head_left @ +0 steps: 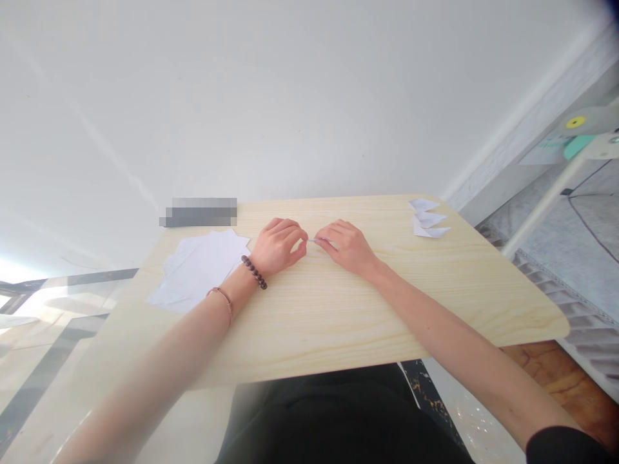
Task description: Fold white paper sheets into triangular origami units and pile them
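Just beyond the middle of the pale wood-grain tabletop [358,322], with twelve o'clock towards the white wall [309,103], a small piece of white paper [311,240] shows almost edge-on between two bare hands. The left hand [283,247] pinches its near-left end between thumb and forefinger; the right hand [349,247] grips the other end, its fingers hiding most of the piece, so its folds cannot be told. A dark beaded bracelet [254,272] and a thin copper-coloured bangle [224,301] circle the left wrist and forearm. At nine to ten o'clock lie overlapping white sheets [206,264]; at ten to eleven, a pixelated dark object [200,212]. At two o'clock, pointed folded papers [429,219] sit in a close row.
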The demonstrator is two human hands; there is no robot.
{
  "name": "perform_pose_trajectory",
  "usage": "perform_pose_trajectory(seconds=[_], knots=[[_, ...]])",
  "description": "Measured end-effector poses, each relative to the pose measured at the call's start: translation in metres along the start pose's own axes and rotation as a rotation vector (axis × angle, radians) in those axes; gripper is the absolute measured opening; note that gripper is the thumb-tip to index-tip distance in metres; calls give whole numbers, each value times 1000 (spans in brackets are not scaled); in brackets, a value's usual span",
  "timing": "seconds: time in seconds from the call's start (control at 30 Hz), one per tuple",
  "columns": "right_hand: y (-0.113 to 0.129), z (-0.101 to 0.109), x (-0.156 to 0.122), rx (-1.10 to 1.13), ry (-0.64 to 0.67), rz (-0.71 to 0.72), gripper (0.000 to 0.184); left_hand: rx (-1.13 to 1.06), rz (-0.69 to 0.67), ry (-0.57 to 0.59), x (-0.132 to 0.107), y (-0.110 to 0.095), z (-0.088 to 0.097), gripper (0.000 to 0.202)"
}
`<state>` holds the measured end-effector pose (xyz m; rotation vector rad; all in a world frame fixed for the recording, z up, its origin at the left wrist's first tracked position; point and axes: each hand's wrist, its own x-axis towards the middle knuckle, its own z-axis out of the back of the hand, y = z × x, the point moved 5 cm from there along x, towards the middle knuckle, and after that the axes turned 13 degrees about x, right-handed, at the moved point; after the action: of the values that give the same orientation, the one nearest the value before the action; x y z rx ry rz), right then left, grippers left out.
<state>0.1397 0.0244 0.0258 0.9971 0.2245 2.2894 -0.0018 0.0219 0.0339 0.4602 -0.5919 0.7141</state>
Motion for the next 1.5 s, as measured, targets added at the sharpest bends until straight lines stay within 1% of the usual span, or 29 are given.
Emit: perform_pose_trajectory(seconds=[0.23,0.53,0.67,0.8,0.9,1.07,1.17,1.37,1.5], knots=[[-1,-2,-1,-17,19,-6,23,-7,10,32,0,0,0,13],[-2,-1,0,-27,-1,-16,22,0,-3,-14,1,-1,0,12],[-3,-1,-1,-25,-12,-12,21,-3,2,8,0,0,0,13],[0,0,-1,13,-25,-5,20,-8,-3,39,0,-1,-1,15],[2,-1,0,72,-20,-2,19,-4,-20,39,0,-2,-2,14],[-2,2,0,128,-46,-58,16,18,32,40,-1,3,-4,14],[-2,2,-1,137,-28,-48,17,3,43,53,-1,3,-3,15],[4,-3,0,135,16,6,18,-39,-15,63,1,-4,0,16],[5,-3,1,144,14,-12,16,-13,-3,62,2,-3,0,16]])
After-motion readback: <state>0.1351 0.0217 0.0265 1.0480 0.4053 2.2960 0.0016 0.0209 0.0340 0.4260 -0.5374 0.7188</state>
